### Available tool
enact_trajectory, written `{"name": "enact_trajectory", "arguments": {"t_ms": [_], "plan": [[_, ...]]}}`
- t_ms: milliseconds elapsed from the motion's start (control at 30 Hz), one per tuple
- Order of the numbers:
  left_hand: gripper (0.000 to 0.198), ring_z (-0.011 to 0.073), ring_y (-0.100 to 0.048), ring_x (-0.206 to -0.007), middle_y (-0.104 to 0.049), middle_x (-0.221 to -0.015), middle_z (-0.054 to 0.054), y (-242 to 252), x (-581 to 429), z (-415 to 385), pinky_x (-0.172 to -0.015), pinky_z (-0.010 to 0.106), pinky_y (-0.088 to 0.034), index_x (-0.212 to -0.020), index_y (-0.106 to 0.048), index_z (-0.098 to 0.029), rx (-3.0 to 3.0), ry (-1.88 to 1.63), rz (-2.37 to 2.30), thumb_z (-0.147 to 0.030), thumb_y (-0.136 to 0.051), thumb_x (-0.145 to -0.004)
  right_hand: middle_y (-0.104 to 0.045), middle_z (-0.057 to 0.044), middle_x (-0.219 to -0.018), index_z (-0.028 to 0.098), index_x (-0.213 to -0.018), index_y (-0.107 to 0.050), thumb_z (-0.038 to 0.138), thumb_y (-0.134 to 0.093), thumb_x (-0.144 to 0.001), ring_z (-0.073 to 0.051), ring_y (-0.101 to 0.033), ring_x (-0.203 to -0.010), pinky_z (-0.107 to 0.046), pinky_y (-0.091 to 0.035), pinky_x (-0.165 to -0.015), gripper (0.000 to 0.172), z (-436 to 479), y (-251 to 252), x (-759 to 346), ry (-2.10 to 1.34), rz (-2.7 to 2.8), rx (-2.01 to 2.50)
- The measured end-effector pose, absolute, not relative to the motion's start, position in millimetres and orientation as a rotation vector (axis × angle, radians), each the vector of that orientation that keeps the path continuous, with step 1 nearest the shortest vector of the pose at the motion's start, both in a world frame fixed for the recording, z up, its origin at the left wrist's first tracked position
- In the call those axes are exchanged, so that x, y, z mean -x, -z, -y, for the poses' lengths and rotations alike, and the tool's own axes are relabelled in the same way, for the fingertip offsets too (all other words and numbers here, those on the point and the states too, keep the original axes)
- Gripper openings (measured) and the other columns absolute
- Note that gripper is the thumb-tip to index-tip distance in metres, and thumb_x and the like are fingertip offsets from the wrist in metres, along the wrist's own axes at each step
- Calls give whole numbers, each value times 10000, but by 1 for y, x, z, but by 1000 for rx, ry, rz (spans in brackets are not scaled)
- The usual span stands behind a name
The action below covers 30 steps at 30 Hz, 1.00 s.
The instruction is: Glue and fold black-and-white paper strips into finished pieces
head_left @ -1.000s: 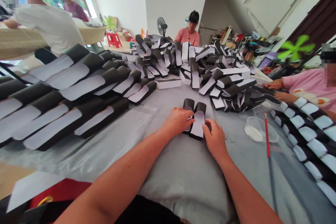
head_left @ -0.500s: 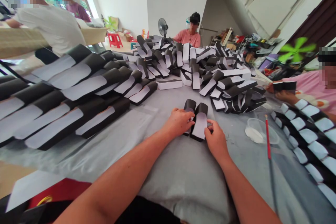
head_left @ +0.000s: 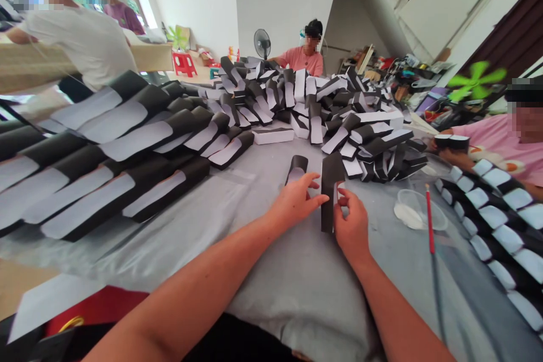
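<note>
Grey cloth lies below my finger-spread left hand and a box; my right hand touches it, whether gripping I can't tell.

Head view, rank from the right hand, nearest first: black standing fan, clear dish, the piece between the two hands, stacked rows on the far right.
From the right hand:
1. Piece between the two hands: at its fingertips, on the left.
2. Clear dish: to the right, on the table.
3. Stacked rows: farther right, past the dish.
4. Black standing fan: far back, behind the pile.
</note>
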<state>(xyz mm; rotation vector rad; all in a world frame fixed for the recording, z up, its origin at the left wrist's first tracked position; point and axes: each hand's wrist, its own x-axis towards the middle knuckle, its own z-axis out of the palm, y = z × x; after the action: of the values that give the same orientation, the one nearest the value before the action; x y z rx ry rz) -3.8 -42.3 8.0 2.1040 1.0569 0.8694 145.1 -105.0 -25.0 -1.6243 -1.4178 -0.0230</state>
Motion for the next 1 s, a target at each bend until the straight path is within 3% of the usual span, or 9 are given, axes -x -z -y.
{"name": "enact_trajectory", "arguments": {"t_ms": [167,233,333,400,533,700,1000], "plan": [[637,119,-652,-775,-655,-1150,31,-7,0,57,-725,261,-526,-1374,-354,-251,-2063,-766,-880,-341,-626,-805,-637,-67,-854,181,-1125,-559,268,-424,-806,-228,-584,-843,-411,-442,-813,357,107,24,-143,97,1423,1597],[525,127,-644,-779,-655,-1122,28,-9,3,56,-747,281,-520,-1322,-435,-248,-2165,-781,-916,-360,-588,-833,-632,-56,-819,182,-1117,-562,257,-419,-794,-227,-582,-824,-412,-436,-815,361,106,25,-144,131,1407,1623],[273,160,-622,-855,-660,-1012,36,-12,11,46,-811,316,-495,-1090,-614,-209,-2299,-885,-1151,-348,-516,-877,-605,-31,-719,165,-1097,-571,228,-410,-748,-227,-575,-770,-403,-429,-788,389,103,27,-148,137,1342,1689],[217,186,-607,-918,-659,-973,41,-12,15,37,-840,329,-479,-1007,-642,-203,-2364,-909,-1268,-327,-550,-854,-587,-15,-666,162,-1082,-578,233,-412,-720,-226,-566,-723,-390,-424,-750,404,100,29,-151,78,1295,1746],[354,239,-604,-932,-682,-926,52,-7,16,26,-808,351,-474,-1085,-606,-194,-2453,-722,-1378,-313,-658,-756,-579,-1,-620,173,-1054,-592,261,-429,-682,-228,-557,-672,-367,-409,-700,415,96,30,-154,-67,1167,1841],[483,209,-642,-869,-713,-876,6,-6,15,25,-723,306,-466,-1218,-526,-249,-2312,-687,-1439,-119,-539,-754,-576,-7,-613,147,-1053,-592,290,-424,-664,-238,-558,-667,-365,-397,-692,447,97,23,-153,-180,1044,1893],[453,189,-661,-830,-724,-879,-6,-8,25,20,-717,300,-474,-1213,-552,-268,-2218,-808,-1480,-119,-516,-786,-555,6,-580,147,-1038,-585,414,-451,-689,-234,-554,-656,-362,-390,-703,460,100,19,-150,-263,1043,1845]]}}
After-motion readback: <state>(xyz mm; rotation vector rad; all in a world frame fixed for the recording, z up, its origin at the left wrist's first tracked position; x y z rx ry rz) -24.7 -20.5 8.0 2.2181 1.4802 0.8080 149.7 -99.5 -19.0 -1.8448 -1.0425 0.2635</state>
